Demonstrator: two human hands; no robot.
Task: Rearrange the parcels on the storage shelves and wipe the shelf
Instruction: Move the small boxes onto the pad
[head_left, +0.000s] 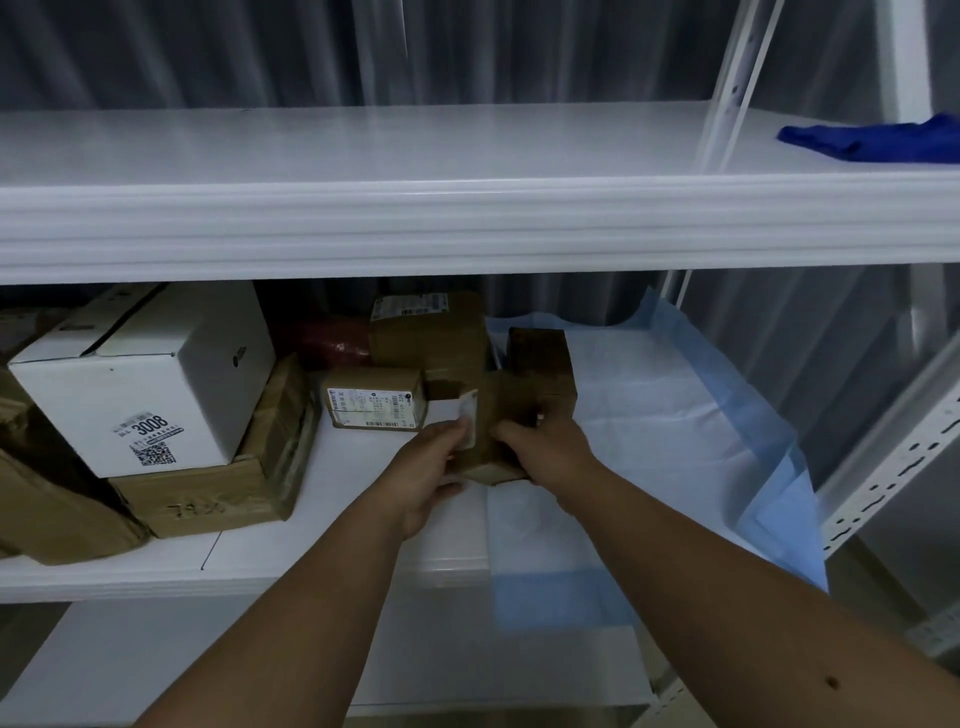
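Holding a small brown parcel (488, 415) with both hands on the middle shelf (363, 551), out near the front edge. Left hand (431, 467) is on the parcel's left side, fingers curled round it right by a white label that's peeling up at the corner. Right hand (545, 447) grips the right side, fingers wrapped over the top edge. So the parcel sits squeezed between the two hands, right at the fingertips, and I can't tell if it's lifted or resting on the shelf.

Just behind it there's a dark brown box (543, 369) touching or nearly touching the held one, and a taller brown box (431, 332) with a shipping label on top further back. A flat little labelled box (376, 397) sits immediately left of the held parcel.

Further left, well apart from the hands, a white box marked 3008 (150, 379) is stacked on a flat brown carton (228, 478). Something red (332, 340) is tucked at the back, too dim to make out.

A blue-edged sheet (675, 431) covers the right half of that shelf and hangs over the front. Up on the top shelf (363, 150), far right, lies a blue cloth (878, 140).
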